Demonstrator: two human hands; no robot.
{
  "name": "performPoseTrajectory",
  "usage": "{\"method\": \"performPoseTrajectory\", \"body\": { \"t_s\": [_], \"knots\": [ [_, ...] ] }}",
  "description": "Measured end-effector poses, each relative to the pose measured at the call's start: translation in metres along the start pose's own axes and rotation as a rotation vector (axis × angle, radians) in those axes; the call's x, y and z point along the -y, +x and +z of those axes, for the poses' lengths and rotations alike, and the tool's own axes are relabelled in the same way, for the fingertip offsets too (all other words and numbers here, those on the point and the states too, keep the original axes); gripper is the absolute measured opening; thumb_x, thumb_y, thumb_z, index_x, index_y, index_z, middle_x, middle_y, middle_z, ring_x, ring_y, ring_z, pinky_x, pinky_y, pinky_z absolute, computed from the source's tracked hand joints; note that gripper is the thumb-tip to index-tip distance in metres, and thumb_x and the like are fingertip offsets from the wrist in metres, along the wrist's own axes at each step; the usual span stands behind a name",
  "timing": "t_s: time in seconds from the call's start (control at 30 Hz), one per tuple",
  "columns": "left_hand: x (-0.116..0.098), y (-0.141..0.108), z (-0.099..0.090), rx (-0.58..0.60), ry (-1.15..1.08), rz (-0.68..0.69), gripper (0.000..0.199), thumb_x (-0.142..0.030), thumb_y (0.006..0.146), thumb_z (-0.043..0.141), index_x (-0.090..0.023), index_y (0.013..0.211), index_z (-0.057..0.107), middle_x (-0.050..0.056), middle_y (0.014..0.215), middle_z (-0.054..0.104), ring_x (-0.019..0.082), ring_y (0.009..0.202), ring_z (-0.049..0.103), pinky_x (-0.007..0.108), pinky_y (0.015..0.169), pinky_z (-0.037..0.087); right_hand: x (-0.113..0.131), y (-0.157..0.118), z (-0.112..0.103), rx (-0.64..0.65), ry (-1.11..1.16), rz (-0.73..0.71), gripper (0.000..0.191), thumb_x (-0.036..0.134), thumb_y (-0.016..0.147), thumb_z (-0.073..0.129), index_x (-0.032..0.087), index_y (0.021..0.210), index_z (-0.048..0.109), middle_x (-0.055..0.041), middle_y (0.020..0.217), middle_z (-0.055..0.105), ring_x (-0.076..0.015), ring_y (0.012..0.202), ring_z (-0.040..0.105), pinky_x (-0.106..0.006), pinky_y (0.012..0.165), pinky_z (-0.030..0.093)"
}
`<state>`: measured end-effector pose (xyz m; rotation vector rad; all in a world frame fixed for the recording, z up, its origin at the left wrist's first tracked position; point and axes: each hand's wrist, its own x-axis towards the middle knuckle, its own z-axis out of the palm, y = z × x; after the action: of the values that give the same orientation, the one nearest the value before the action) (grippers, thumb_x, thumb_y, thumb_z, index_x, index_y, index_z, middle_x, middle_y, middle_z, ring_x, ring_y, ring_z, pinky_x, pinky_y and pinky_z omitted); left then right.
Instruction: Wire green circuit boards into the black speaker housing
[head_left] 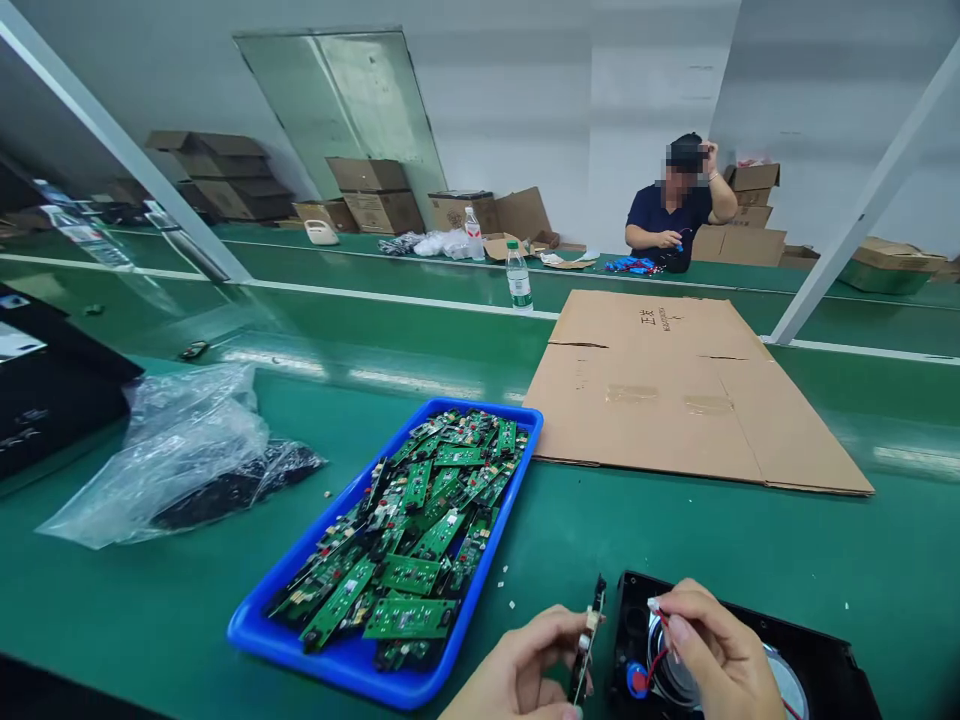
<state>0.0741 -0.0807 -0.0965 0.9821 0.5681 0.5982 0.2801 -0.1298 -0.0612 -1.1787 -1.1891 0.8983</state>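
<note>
Pinching a small circuit board [586, 640] edge-up, the left hand [517, 675] keeps its connector facing the right hand [716, 660], which nips a white plug [655, 605] on red wire over the black speaker housing [817, 650]. At ten o'clock the blue tray [300, 640] crowds close; open belt [675, 540] lies toward twelve.

Bright even overhead light, glare streaks on green table [675, 560], edges bowed

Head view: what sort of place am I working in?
Likely an electronics assembly line: a long green conveyor bench, a blue plastic tray heaped with green circuit boards, stacked brown cardboard boxes behind.
</note>
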Motion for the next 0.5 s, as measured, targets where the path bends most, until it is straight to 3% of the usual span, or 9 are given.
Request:
{"method": "performPoseTrajectory", "body": {
  "t_s": [0.13, 0.2, 0.37, 0.5],
  "knots": [
    [-0.021, -0.016, 0.012, 0.002, 0.249, 0.004, 0.051, -0.047, 0.073, 0.072, -0.028, 0.119, 0.064, 0.005, 0.096, 0.044, 0.015, 0.079, 0.048, 0.021, 0.06, 0.044, 0.009, -0.004, 0.011, -0.024, -0.092, -0.034, 0.02, 0.038, 0.09, 0.056, 0.027, 0.088, 0.072, -0.0031, 0.075, 0.058, -0.0118, 0.06, 0.055, -0.018, 0.051, 0.044],
    [-0.023, -0.017, 0.014, 0.001, 0.271, 0.018, 0.048, -0.044, 0.075, 0.072, -0.026, 0.118, 0.065, 0.005, 0.096, 0.046, 0.014, 0.078, 0.049, 0.021, 0.061, 0.045, 0.012, -0.008, 0.017, -0.043, -0.133, -0.075, 0.02, 0.039, 0.091, 0.054, 0.028, 0.088, 0.071, -0.002, 0.075, 0.057, -0.0116, 0.061, 0.054, -0.019, 0.053, 0.042],
    [-0.011, -0.011, 0.016, -0.069, 0.056, 0.167, 0.039, -0.032, 0.071, 0.078, -0.027, 0.109, 0.07, 0.01, 0.105, 0.056, 0.02, 0.083, 0.059, 0.016, 0.048, 0.049, 0.011, -0.014, 0.021, -0.021, -0.253, -0.149, 0.019, 0.036, 0.093, 0.053, 0.028, 0.089, 0.069, 0.0001, 0.071, 0.054, -0.0109, 0.059, 0.05, -0.02, 0.052, 0.038],
    [-0.018, -0.011, 0.03, -0.264, -0.103, 0.201, 0.03, -0.033, 0.067, 0.081, -0.025, 0.095, 0.075, 0.009, 0.103, 0.066, 0.019, 0.077, 0.063, 0.017, 0.049, 0.052, 0.007, -0.017, 0.02, -0.03, -0.309, -0.169, 0.015, 0.031, 0.092, 0.054, 0.026, 0.086, 0.067, 0.0012, 0.069, 0.052, -0.0101, 0.055, 0.049, -0.02, 0.05, 0.038]
  ]
}}
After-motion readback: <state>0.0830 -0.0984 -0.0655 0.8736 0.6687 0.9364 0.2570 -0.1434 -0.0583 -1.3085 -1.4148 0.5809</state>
